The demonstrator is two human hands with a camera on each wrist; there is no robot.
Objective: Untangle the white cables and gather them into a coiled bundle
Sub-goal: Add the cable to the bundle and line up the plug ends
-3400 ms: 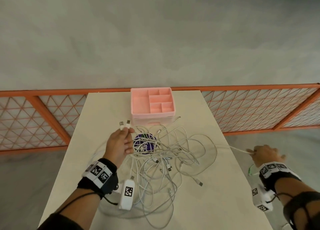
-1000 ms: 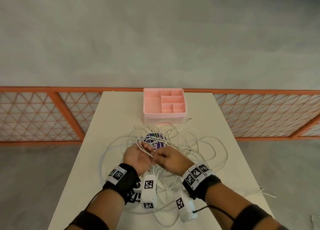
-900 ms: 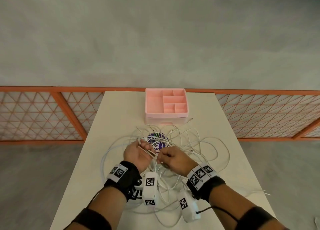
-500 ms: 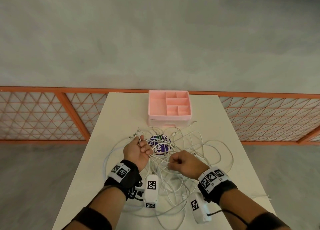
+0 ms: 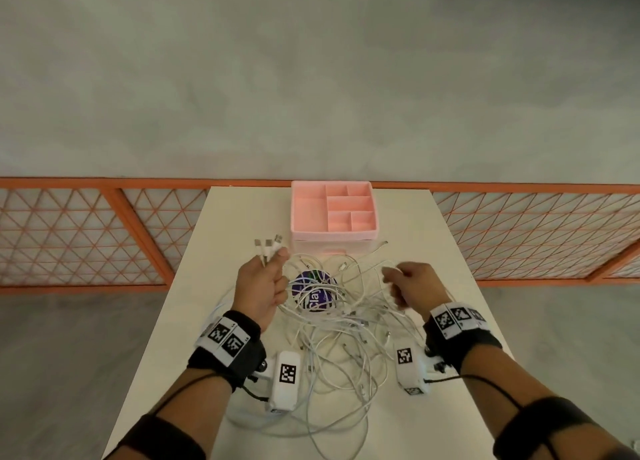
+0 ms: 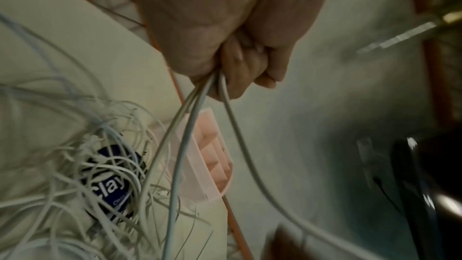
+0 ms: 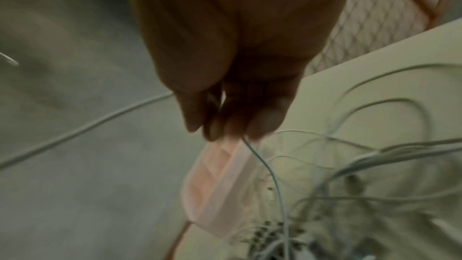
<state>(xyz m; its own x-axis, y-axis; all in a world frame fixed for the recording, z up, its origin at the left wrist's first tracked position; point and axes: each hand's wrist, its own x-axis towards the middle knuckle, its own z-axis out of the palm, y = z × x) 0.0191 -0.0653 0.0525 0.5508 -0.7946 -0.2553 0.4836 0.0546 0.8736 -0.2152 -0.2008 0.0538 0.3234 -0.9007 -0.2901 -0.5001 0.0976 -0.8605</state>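
While the left hand (image 5: 260, 288) curls its fingers round three cable strands, their plugs (image 5: 267, 245) poking out toward the far side, the white cables (image 5: 341, 335) sprawl tangled mid-table over a purple disc (image 5: 313, 290), and the right hand (image 5: 414, 288) pinches one strand between thumb and fingertips.

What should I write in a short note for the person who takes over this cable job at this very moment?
Left hand: grips three cable ends, plugs sticking out past the fingers, raised over the table.
Right hand: pinches one single cable strand lifted out of the pile.
White cables: a loose tangle on the table's middle, lying over a round purple tub. Pink organizer stands behind, compartments empty.
Done: three ends collected in one hand.
Left: free the remaining strands, then coil everything into one bundle.
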